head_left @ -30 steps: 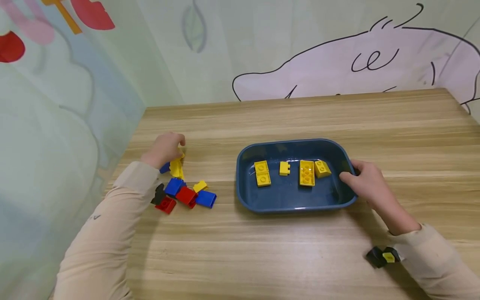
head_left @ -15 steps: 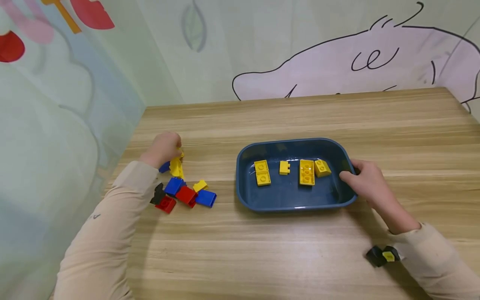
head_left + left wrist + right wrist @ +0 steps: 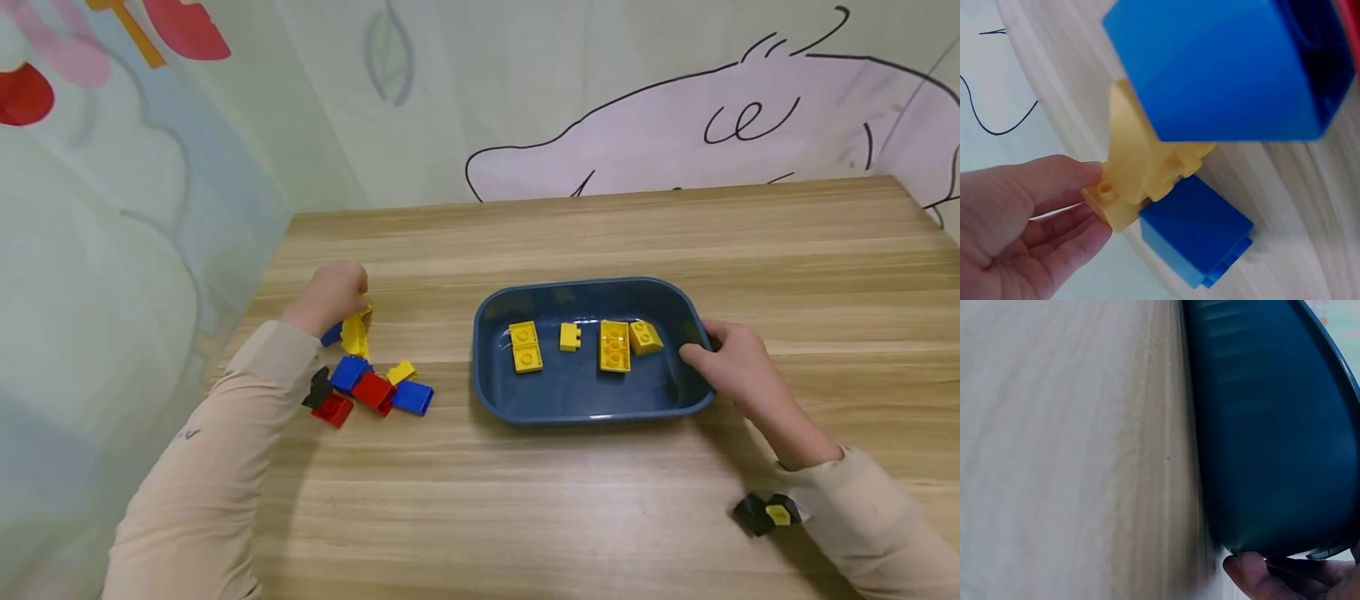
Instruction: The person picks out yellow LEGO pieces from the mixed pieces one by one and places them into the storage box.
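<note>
My left hand (image 3: 330, 293) is at the far left of the table, over a pile of toy building bricks. In the left wrist view its thumb and fingers pinch a small yellow brick (image 3: 1112, 209), which lies against a larger, curved yellow brick (image 3: 1141, 156). A blue brick (image 3: 1194, 228) lies right beside these two, and a second blue brick (image 3: 1229, 69) looms close to the camera. My right hand (image 3: 738, 362) grips the right end of a dark blue plastic tray (image 3: 577, 408), thumb over the rim and fingers outside. Inside the tray lie several yellow bricks (image 3: 614, 346).
Nearer the front of the pile are red bricks (image 3: 373, 392), a blue brick (image 3: 412, 397), a small yellow brick (image 3: 401, 372) and a black piece (image 3: 318, 388). A black device with a yellow patch (image 3: 772, 512) is by the right cuff. Printed walls border the wooden table (image 3: 480, 517).
My left hand has shifted only slightly at the yellow bricks, its fingers drawn closer in. The right hand and the tray have stayed in place.
</note>
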The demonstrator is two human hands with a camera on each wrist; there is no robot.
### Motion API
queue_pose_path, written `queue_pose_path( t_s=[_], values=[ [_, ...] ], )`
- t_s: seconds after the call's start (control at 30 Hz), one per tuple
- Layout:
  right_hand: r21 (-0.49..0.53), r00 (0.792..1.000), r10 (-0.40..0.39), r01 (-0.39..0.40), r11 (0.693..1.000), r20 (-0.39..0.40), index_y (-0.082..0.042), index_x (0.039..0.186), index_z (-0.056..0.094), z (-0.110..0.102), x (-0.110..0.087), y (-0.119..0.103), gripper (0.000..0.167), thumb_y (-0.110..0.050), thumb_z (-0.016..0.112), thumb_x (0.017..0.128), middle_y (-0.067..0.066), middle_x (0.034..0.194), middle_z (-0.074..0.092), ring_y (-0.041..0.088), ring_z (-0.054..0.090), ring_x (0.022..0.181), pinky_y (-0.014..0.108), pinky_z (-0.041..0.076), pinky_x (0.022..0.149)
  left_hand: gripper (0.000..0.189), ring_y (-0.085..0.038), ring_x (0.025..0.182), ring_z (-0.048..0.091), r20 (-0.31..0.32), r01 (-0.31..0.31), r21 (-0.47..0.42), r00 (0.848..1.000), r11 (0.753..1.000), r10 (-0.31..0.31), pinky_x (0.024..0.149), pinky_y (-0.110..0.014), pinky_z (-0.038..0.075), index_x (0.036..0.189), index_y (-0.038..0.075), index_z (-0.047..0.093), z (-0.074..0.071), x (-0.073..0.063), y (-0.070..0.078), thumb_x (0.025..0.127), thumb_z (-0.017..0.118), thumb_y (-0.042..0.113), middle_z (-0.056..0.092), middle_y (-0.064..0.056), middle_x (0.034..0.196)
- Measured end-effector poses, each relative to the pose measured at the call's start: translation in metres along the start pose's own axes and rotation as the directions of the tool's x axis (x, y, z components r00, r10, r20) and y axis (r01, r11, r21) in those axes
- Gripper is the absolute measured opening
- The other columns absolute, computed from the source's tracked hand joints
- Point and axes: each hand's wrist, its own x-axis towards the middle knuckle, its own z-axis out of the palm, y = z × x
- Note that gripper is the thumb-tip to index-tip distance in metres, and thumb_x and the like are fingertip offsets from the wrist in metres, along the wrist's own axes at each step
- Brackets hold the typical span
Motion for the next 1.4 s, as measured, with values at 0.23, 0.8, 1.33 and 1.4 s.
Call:
queue_pose_path(
  t_s=[0.23,0.8,1.33,1.4],
  values=[
    [0.002,1.0,-0.009,0.009,1.0,-0.012,0.014,0.12,0.05,0.0,-0.001,0.001,0.041,-0.01,0.049,0.086,0.027,0.103,0.055,0.024,0.057,0.075,0.027,0.053,0.059,0.009,-0.025,0.062,0.049,-0.008,-0.007,0.011,1.0,1.0,0.007,0.062,-0.039,0.047,0.079,-0.011,0.063,-0.004,0.001,0.003,0.079,0.068,-0.003,0.061,-0.018,0.073],
    [0.002,1.0,0.004,-0.004,1.0,0.0,0.016,0.125,0.046,0.0,0.0,0.0,0.046,-0.01,0.05,0.088,0.028,0.107,0.054,0.022,0.057,0.076,0.025,0.053,0.059,0.021,-0.036,0.086,0.059,-0.027,-0.09,-0.06,0.996,0.994,0.089,0.082,-0.047,0.048,0.098,-0.013,0.065,-0.021,0.0,0.024,0.079,0.063,-0.003,0.063,-0.027,0.1],
    [0.009,1.0,0.007,-0.007,1.0,0.0,0.016,0.125,0.046,-0.001,-0.001,-0.001,0.045,-0.01,0.049,0.088,0.029,0.108,0.054,0.023,0.058,0.077,0.027,0.053,0.06,0.019,-0.031,0.085,0.06,-0.026,-0.265,-0.078,0.964,0.961,0.264,0.081,-0.043,0.049,0.097,-0.008,0.068,-0.05,-0.011,0.08,0.081,0.062,0.0,0.066,-0.021,0.098],
    [0.01,1.0,0.009,-0.009,1.0,0.0,0.016,0.125,0.046,0.0,0.0,-0.001,0.045,-0.009,0.049,0.088,0.029,0.108,0.054,0.023,0.057,0.078,0.027,0.053,0.06,0.018,-0.031,0.086,0.06,-0.034,-0.286,-0.063,0.958,0.956,0.284,0.081,-0.042,0.049,0.096,-0.007,0.068,-0.052,-0.011,0.086,0.081,0.062,0.0,0.066,-0.02,0.098]
  ],
)
